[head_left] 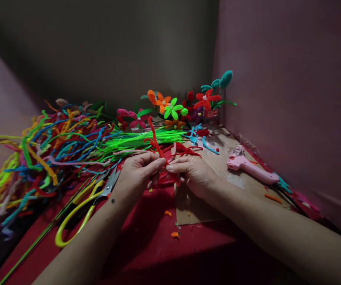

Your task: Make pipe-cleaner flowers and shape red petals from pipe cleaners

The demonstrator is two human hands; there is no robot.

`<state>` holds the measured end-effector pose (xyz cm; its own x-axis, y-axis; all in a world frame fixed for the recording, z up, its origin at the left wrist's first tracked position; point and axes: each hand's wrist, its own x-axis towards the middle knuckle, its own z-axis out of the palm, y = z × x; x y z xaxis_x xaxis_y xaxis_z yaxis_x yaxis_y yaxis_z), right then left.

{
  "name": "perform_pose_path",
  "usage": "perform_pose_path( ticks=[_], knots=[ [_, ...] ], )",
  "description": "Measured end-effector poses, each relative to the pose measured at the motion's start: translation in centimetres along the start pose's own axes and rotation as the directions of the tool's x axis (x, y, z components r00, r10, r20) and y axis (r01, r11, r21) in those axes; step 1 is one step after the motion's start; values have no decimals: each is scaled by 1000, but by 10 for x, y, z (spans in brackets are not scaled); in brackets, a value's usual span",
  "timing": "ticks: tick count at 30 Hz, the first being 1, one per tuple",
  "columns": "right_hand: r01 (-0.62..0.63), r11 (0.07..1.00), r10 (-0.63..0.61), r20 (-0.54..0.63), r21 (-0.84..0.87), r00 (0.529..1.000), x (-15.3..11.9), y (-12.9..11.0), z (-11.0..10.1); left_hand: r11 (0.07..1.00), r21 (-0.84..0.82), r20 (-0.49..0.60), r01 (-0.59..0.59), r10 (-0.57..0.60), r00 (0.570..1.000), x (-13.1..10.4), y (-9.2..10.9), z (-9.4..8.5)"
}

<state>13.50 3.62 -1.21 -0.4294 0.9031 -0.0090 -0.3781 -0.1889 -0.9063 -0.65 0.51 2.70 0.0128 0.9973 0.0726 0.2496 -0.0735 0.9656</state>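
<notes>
left hand (137, 170) and right hand (198, 174) pinching fingertips tight, gripped red pipe cleaner (156, 138), yellow-handled scissors (108, 188) lay left, pink glue gun (252, 168) lay right

Cardboard (218, 161) on red tabletop (146, 233), apparently

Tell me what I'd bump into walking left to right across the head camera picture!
Heap of colourful fuzzy sticks → yellow-handled scissors → left hand → right hand → pink tool. The red fuzzy stick overlaps the hands, so I left it out.
</notes>
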Motion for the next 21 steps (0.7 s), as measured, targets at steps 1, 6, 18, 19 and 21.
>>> perform_pose_path(
  ticks=[1, 6, 18, 19, 21],
  knots=[
    [8, 1000, -8, -6, -2, 1000, 0, 0, 0, 1000, 1, 14, 1, -1, 1000, 0, 0, 0],
    [-11, 1000, 10, -34, -24, 999, 0, -3, 0, 994, -108, 60, 26, -20, 998, 2, -3, -1],
    [-37, 998, 36, -26, -42, 999, 1, -6, 1, 985, -173, 16, 12, -10, 1000, 3, -7, -1],
    [-34, 998, 32, -32, -52, 999, 1, -7, 1, 985, -174, 23, 10, -7, 1000, 3, -7, -1],
    [-16, 998, 15, -29, -67, 999, 0, -7, 2, 992, -126, 40, -27, 32, 999, 3, -7, -2]
  ],
)
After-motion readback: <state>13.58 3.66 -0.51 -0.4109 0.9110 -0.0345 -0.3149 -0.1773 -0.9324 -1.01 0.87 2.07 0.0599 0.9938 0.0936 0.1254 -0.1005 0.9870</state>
